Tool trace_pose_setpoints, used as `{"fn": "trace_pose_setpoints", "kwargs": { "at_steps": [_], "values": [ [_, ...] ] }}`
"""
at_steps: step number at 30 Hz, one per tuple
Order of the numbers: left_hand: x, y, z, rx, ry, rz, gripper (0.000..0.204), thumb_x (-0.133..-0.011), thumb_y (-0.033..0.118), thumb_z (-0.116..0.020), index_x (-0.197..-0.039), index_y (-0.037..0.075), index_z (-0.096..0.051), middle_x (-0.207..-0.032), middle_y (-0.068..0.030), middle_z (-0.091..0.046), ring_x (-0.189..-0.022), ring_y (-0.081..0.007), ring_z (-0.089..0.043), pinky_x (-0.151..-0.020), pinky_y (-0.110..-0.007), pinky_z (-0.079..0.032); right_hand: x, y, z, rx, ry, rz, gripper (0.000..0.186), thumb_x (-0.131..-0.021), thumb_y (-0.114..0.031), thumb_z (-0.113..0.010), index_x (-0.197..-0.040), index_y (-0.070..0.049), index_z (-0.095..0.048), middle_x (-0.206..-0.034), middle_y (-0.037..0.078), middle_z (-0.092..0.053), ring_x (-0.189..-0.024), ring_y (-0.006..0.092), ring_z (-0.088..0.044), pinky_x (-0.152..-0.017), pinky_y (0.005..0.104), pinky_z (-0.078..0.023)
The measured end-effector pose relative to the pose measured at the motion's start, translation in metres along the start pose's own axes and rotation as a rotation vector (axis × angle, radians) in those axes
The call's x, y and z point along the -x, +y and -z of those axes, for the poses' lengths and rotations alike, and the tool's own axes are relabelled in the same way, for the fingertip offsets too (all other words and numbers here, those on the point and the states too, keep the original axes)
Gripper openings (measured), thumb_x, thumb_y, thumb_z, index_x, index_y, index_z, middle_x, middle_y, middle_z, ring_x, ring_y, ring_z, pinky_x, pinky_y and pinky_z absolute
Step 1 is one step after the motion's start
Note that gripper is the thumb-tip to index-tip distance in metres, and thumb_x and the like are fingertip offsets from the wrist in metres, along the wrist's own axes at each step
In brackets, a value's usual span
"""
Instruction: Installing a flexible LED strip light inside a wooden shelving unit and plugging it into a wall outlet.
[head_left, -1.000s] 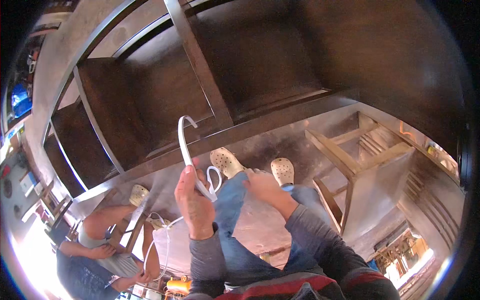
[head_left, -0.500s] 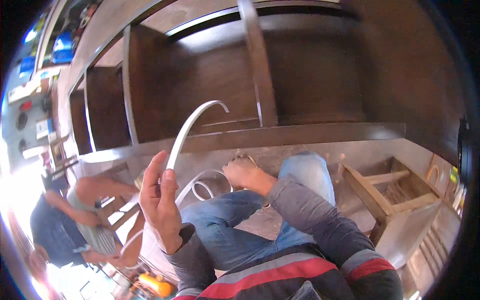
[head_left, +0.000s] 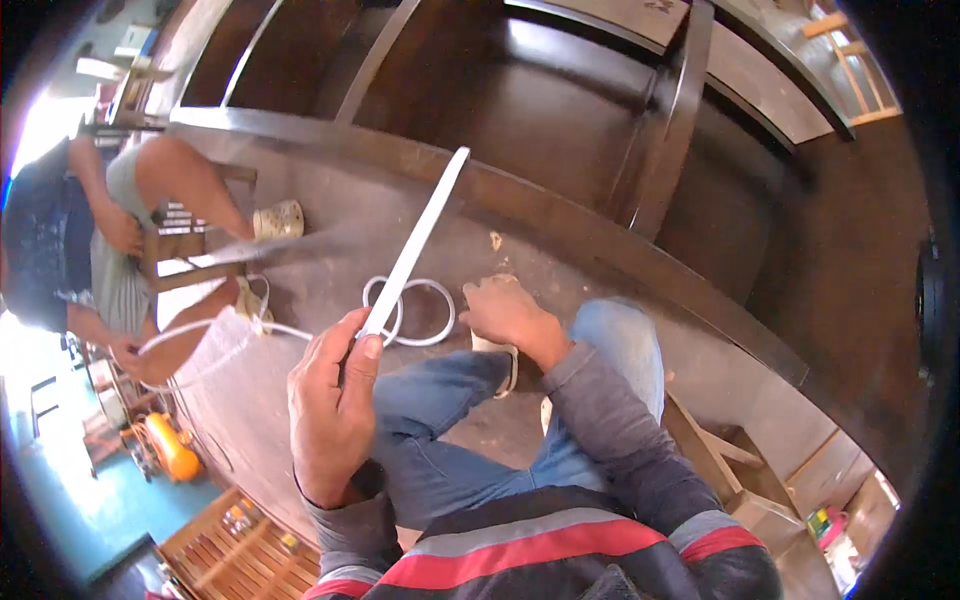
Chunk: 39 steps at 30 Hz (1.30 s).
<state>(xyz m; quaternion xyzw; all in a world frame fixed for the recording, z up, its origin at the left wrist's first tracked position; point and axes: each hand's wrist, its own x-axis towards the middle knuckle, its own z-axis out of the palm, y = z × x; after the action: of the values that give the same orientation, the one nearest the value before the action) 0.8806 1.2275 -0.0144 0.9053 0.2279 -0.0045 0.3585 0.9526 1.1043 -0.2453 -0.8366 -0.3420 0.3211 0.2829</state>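
My left hand (head_left: 332, 408) is closed, pinching a flat white flexible strip (head_left: 425, 232) between thumb and fingers. The strip's free end slants up and away, in line with the front rail of a dark brown wooden cabinet frame (head_left: 560, 212); I cannot tell whether they touch. Past my hand, more of the strip lies in loose loops (head_left: 430, 340) above the floor, and a length runs left toward a co-worker's hand (head_left: 125, 355). My right hand (head_left: 510, 315) is curled closed near my shoe (head_left: 495, 350); whatever it may hold is hidden.
A seated co-worker (head_left: 60, 240) is at the left, on a wooden chair. An orange tank-shaped machine (head_left: 170, 447) and a slatted wooden piece (head_left: 235, 555) are at the lower left. A wooden frame box (head_left: 735, 450) stands by my right knee.
My view has turned, so the cabinet sits slanted and farther right. The strip's free end, curved over before, now looks nearly straight. Both hands stay closed.
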Motion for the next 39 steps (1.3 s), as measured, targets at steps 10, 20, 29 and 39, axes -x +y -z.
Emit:
{"fn": "trace_pose_setpoints", "kwargs": {
  "at_steps": [10,20,29,39],
  "values": [
    [0.042,-0.021,0.012,-0.013,0.126,0.064,0.023,-0.087,0.01,-0.062,-0.106,-0.003,-0.064,-0.085,-0.017,-0.064,-0.077,-0.027,-0.061,-0.071,-0.033,-0.046,0.021,0.006,0.049,0.056,-0.209,-0.226,0.04,-0.086,-0.033,-0.061,-0.106,0.002,-0.064,-0.101,0.026,-0.065,-0.096,0.0417,-0.062,-0.083,0.0468,-0.049],
    [0.019,-0.03,0.01,-0.085,0.016,-0.032,0.019,-0.087,0.01,-0.06,-0.101,-0.002,-0.064,-0.086,-0.0189,-0.064,-0.08,-0.0354,-0.06,-0.072,-0.038,-0.047,-0.041,0.033,0.009,0.083,-0.057,-0.714,0.072,-0.084,-0.03,-0.062,-0.138,0.006,-0.03,-0.147,0.033,-0.02,-0.126,0.0459,-0.043,-0.098,0.0482,-0.044],
    [0.002,-0.025,0.004,-0.033,-0.078,-0.125,0.017,-0.088,0.011,-0.059,-0.1,-0.001,-0.063,-0.081,-0.0176,-0.062,-0.078,-0.0361,-0.058,-0.07,-0.042,-0.044,-0.055,0.204,-0.024,0.219,0.156,-1.028,0.05,-0.081,-0.029,-0.059,-0.118,0.004,-0.059,-0.136,0.024,-0.048,-0.121,0.0402,-0.052,-0.098,0.0449,-0.045],
    [0.007,-0.035,0.011,-0.078,-0.054,-0.085,0.018,-0.089,0.012,-0.057,-0.1,-0.001,-0.062,-0.083,-0.0176,-0.063,-0.08,-0.0371,-0.058,-0.071,-0.043,-0.045,-0.06,0.148,-0.001,-0.104,0.053,-0.888,0.028,-0.082,-0.02,-0.057,-0.095,0.003,-0.066,-0.081,0.015,-0.067,-0.079,0.0303,-0.068,-0.066,0.0443,-0.056]
  ]
}}
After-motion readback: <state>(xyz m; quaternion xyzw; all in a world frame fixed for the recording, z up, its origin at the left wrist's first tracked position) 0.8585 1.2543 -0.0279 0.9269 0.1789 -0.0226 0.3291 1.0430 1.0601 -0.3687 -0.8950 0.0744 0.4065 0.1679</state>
